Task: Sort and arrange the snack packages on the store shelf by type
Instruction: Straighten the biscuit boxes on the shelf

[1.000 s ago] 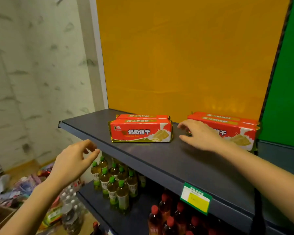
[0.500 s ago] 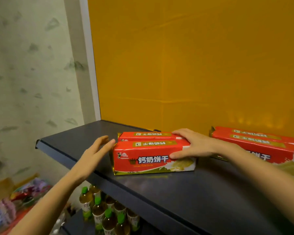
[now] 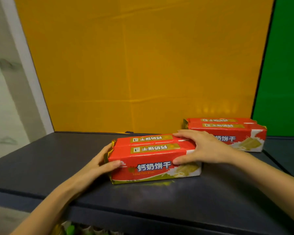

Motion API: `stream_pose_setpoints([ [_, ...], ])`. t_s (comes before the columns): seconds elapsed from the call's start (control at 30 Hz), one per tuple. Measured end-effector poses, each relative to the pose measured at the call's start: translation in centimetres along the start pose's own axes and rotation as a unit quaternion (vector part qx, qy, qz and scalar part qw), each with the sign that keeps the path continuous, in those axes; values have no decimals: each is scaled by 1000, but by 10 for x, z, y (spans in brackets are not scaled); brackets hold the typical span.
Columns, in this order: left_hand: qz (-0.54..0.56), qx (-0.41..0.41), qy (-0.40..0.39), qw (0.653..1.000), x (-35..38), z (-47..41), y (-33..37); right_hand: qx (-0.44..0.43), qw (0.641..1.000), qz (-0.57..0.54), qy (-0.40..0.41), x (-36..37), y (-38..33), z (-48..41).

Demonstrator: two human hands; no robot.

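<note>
Resting mid-shelf [image 3: 41, 167], a pair of red biscuit packs [image 3: 153, 158] is clamped between both hands: the left hand [image 3: 98, 165] at its 9 o'clock end, the right hand [image 3: 200, 148] at 3 o'clock. Another red pair [image 3: 241, 133] lies at 2 o'clock.

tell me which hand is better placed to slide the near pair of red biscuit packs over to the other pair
Left. The left hand cups the near packs at their far-left end, able to push them rightward toward the other pair. The right hand sits between the pairs, blocking.
</note>
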State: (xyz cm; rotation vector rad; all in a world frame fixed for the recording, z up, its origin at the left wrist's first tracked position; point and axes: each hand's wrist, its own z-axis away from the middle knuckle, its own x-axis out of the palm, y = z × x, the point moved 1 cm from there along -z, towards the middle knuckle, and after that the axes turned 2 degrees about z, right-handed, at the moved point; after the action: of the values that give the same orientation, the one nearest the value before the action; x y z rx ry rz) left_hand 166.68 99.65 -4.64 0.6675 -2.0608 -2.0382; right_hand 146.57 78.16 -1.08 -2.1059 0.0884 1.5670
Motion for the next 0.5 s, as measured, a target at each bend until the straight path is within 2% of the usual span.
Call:
stream_pose_setpoints([
  [0.1, -59, 21, -29, 998, 6, -13, -8, 41, 999, -22, 24, -3, 10, 25],
  [0.2, -61, 39, -51, 996, 25, -25, -8, 74, 991, -99, 58, -5, 25, 55],
  [0.33, -44, 50, -104, 992, 55, -40, -4, 130, 949, -273, 88, -16, 54, 99],
  [0.5, -46, 64, -156, 985, 102, -66, 4, 184, 914, -341, 119, -32, 92, 128],
])
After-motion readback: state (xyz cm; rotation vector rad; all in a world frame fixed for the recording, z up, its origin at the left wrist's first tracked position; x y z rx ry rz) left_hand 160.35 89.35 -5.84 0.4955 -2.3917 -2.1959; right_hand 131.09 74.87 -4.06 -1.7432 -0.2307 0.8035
